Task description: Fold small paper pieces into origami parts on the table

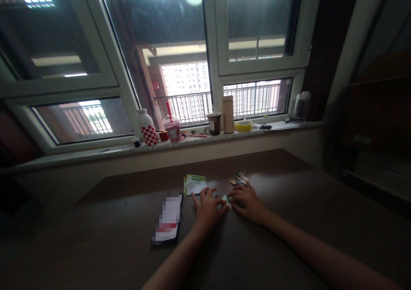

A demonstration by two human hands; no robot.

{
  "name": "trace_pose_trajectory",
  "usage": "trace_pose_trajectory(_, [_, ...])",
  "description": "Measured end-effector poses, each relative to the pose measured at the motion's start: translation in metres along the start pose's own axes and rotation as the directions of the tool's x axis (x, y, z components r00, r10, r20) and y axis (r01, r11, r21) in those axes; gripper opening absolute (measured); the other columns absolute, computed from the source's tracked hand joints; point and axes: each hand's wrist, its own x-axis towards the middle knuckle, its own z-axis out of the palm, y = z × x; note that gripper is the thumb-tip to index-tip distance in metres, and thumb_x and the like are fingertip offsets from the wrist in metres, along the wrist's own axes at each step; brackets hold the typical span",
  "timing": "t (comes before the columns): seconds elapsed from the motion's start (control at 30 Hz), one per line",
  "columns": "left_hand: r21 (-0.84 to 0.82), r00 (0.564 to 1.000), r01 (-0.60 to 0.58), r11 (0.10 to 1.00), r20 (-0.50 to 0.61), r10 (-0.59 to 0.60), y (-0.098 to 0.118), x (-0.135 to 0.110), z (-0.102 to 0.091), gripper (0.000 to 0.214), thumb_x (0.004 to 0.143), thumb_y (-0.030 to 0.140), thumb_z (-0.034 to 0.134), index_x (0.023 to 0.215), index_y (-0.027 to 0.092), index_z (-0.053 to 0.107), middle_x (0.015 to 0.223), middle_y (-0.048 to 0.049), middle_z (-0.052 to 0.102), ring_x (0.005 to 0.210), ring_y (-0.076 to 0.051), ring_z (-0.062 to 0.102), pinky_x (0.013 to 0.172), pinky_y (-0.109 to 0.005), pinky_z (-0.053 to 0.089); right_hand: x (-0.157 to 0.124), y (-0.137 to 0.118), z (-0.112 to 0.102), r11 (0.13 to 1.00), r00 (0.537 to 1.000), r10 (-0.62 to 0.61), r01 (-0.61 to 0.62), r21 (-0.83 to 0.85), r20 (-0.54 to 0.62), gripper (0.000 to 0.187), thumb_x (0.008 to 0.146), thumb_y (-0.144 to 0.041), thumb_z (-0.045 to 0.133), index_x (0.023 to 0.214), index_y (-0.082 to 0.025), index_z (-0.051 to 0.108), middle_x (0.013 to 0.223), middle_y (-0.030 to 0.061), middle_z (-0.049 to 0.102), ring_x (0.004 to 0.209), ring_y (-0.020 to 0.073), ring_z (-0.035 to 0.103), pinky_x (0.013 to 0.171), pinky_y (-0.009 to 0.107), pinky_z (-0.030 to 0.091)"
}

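Between my two hands a small folded piece of green-and-white paper [226,200] rests on the dark table [272,255]. The thumb and forefinger of my left hand [208,205] pinch its left side, with the other fingers spread. My right hand [245,201] has its fingertips on the paper's right side. Just beyond my right hand lies a small heap of folded paper pieces [239,178]. Flat green-and-white printed sheets [195,184] lie in a stack beyond my left hand. To the left is a phone [168,219], its screen blurred out.
Along the granite windowsill [125,152] stand a red-checked white bottle [148,129], a pink drink cup [172,128], a dark cup [213,123], a tan flask [228,114], a roll of yellow tape [244,126] and a clear jar [302,106].
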Motion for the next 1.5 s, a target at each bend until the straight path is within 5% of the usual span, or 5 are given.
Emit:
trace_pose_trajectory(0.97, [-0.045,0.996,0.080,0.996,0.049,-0.077,0.000,0.003,-0.001,0.023,0.084,0.052,0.058,0.090,0.039,0.076,0.138,0.0004,0.054,0.136,-0.032,0.034,0.109,-0.074,0.005,0.001,0.014,0.007,0.997,0.998,0.023,-0.027,0.073,0.056,0.011,0.085,-0.031,0.066,0.091,-0.031,0.076,0.113,0.0033,0.068,0.116,0.0252,0.052,0.103,0.047,0.035])
trace_pose_trajectory(1.33, [-0.080,0.997,0.070,0.994,-0.019,-0.072,0.000,0.008,0.002,0.013,0.081,0.044,0.065,0.081,0.036,0.075,0.131,0.0006,0.058,0.132,-0.030,0.038,0.107,-0.075,0.004,0.004,0.021,0.009,0.990,0.995,0.096,-0.097,0.102,0.016,0.013,0.084,-0.024,0.065,0.090,-0.031,0.075,0.104,0.0015,0.075,0.113,0.0263,0.058,0.106,0.055,0.027])
trace_pose_trajectory(1.5, [-0.106,0.995,0.095,0.990,-0.017,-0.097,0.001,0.007,0.002,0.013,0.081,0.045,0.065,0.082,0.035,0.075,0.132,0.0008,0.057,0.130,-0.029,0.039,0.107,-0.075,0.005,0.002,0.012,0.004,0.999,1.000,0.019,-0.019,0.042,0.021,0.015,0.081,-0.020,0.069,0.088,-0.032,0.075,0.106,-0.0011,0.074,0.114,0.0251,0.056,0.107,0.053,0.026])
